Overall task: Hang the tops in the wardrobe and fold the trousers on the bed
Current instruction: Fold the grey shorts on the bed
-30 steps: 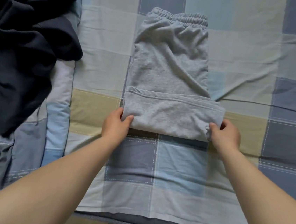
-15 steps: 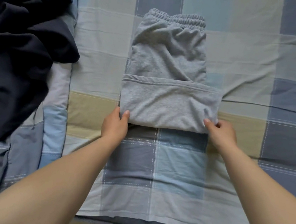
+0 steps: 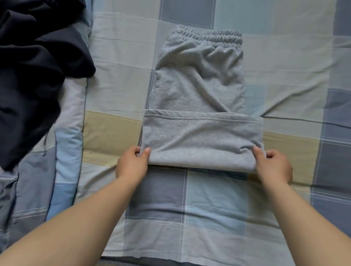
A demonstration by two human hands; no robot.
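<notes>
Checked bed (image 3: 267,240) fills the view; dark clothes pile (image 3: 26,63) sits far left, unmoved. Left hand (image 3: 132,164) pinches the near-left corner of the grey trousers (image 3: 196,113). Trousers lie mid-bed, waistband at the far end, leg end folded up. Right hand (image 3: 275,166) grips the near-right corner. Versus 0.5 s ago: folded band sits slightly nearer, more upper trouser exposed.

Bare bed (image 3: 270,208) lies near and right of the grey trousers (image 3: 198,87); dark clothes (image 3: 24,56) crowd the far left.
</notes>
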